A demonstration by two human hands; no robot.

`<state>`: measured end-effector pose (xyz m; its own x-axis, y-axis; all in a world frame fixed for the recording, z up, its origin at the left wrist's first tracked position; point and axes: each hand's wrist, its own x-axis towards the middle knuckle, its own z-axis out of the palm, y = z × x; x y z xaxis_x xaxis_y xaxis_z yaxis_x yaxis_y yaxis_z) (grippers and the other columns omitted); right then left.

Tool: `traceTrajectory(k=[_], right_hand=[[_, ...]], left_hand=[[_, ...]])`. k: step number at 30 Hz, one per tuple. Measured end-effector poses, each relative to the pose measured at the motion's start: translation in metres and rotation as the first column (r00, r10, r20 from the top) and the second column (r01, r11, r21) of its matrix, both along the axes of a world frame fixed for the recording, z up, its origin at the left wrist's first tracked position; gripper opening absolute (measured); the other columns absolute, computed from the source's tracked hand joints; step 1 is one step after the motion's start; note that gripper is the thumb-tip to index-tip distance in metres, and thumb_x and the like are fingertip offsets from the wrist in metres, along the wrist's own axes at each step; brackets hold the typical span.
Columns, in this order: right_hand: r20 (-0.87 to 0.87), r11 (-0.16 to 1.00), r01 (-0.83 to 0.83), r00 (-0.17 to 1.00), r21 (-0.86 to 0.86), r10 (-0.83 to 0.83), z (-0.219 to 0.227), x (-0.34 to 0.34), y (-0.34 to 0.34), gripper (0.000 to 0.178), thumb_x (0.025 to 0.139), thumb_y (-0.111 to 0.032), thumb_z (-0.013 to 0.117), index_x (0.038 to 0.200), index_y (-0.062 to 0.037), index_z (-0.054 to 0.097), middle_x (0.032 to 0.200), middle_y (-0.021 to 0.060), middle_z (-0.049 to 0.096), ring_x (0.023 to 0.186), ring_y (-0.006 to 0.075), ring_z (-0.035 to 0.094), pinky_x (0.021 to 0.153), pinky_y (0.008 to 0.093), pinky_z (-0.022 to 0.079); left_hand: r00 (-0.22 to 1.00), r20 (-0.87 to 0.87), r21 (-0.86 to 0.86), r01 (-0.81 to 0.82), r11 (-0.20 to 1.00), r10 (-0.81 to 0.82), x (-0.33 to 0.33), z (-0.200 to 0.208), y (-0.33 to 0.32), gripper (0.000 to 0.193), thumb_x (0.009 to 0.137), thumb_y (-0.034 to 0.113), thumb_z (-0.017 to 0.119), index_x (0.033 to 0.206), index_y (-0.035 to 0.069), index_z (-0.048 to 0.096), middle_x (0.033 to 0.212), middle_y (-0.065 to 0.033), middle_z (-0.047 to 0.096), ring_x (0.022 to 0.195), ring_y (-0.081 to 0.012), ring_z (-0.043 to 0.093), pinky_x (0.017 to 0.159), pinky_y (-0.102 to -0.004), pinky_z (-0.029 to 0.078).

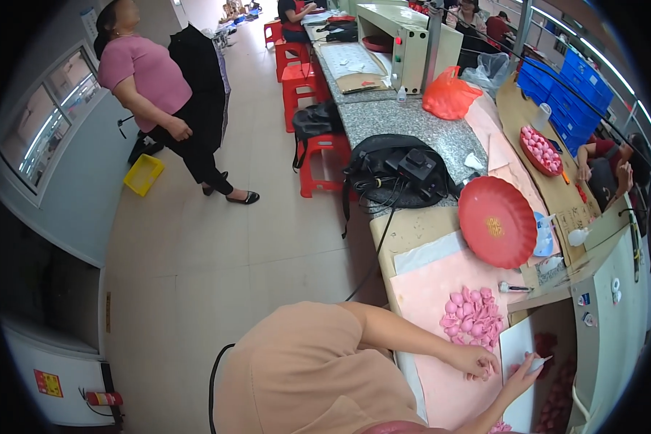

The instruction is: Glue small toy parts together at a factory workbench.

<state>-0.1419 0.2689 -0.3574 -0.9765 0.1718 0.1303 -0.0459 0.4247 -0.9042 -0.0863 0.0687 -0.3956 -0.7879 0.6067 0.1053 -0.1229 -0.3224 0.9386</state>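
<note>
My left hand reaches over the pink-covered tabletop, just below a pile of small pink pieces. Some pieces are rounded, others flat and petal-like. The fingers of that hand are pinched together; what sits between them is too small to make out. Close to its right, my right hand is closed around a small white squeeze bottle with a thin pointed tip. A white board lies by this hand, at the opening of a pale machine housing. More pink pieces show at the lower edge.
A red scalloped basin stands beyond the pile, with a black backpack behind it. The machine housing rises on the right. A basin of pink balls is farther off, near a seated person. Another person stands in the left aisle.
</note>
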Motion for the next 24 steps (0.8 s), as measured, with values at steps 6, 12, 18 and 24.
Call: traceTrajectory(k=[6,12,18,24], right_hand=[[-0.055,0.993,-0.003,0.998,-0.114,-0.003,-0.011,0.056,-0.031,0.029,0.099,-0.026,0.056,0.118,-0.0058,0.050,0.102,0.0040,0.061,0.064,0.0056,0.041,0.052,0.0182,0.033],[-0.036,0.987,-0.042,0.999,-0.157,0.037,-0.030,0.071,-0.024,0.022,0.100,-0.022,0.055,0.113,-0.0050,0.053,0.091,0.0001,0.057,0.062,0.0049,0.041,0.051,0.0183,0.032],[-0.034,0.959,-0.075,0.997,-0.275,0.069,-0.034,0.067,-0.017,0.019,0.098,-0.016,0.056,0.112,-0.0038,0.053,0.097,0.0022,0.062,0.058,0.0032,0.039,0.050,0.0167,0.031],[-0.025,0.948,-0.058,0.998,-0.312,0.053,-0.029,0.070,-0.019,0.017,0.097,-0.014,0.058,0.110,-0.0040,0.054,0.099,0.0024,0.063,0.057,0.0023,0.040,0.048,0.0160,0.031]], left_hand=[[0.995,-0.101,-0.040,0.005,0.999,-0.009,-0.021,0.003,-0.028,0.024,0.091,0.008,0.058,0.114,0.001,0.061,0.084,-0.0053,0.063,0.069,-0.0097,0.061,0.057,-0.0252,0.054],[0.991,-0.130,-0.085,-0.034,0.996,0.022,-0.007,0.013,-0.022,0.027,0.091,0.007,0.058,0.117,0.001,0.062,0.082,-0.0046,0.063,0.069,-0.0097,0.061,0.060,-0.0242,0.053],[0.958,-0.255,-0.149,-0.170,0.974,0.128,-0.004,0.018,-0.026,0.035,0.087,0.010,0.062,0.121,0.002,0.061,0.095,-0.0066,0.062,0.074,-0.0113,0.059,0.068,-0.0279,0.050],[0.958,-0.250,-0.186,-0.192,0.964,0.142,-0.001,0.011,-0.023,0.043,0.083,0.010,0.066,0.124,0.004,0.056,0.101,-0.0049,0.062,0.087,-0.0120,0.056,0.076,-0.0287,0.048]])
